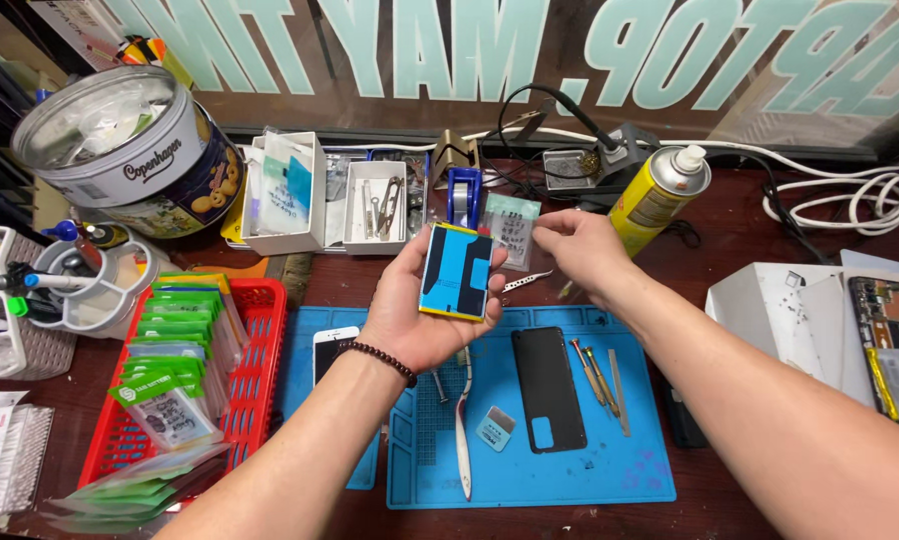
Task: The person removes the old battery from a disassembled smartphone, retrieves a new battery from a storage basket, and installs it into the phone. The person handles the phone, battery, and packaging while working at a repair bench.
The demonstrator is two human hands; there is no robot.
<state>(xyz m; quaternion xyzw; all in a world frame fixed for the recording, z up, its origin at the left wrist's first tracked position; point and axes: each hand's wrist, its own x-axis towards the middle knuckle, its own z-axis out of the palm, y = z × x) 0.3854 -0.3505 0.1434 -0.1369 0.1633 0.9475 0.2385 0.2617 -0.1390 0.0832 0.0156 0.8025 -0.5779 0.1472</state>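
Blue phone battery [456,272] in left grip [420,300], one clear bag [515,232] pinched in right grip [575,245]

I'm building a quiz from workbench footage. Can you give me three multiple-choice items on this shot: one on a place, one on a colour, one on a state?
1. Where does the black phone back cover lie?
A. on the blue work mat
B. in the red basket
C. in the round tin

2. What colour is the basket of packets at the left?
A. white
B. red
C. yellow

3. What is the left hand doing?
A. lying flat on the mat
B. holding a blue and black flat part with a yellow edge
C. gripping the spray can

Answers: 1 A, the cover rests on the mat beside the small tools. 2 B, its mesh walls are red. 3 B, the fingers wrap the part, raised above the mat.
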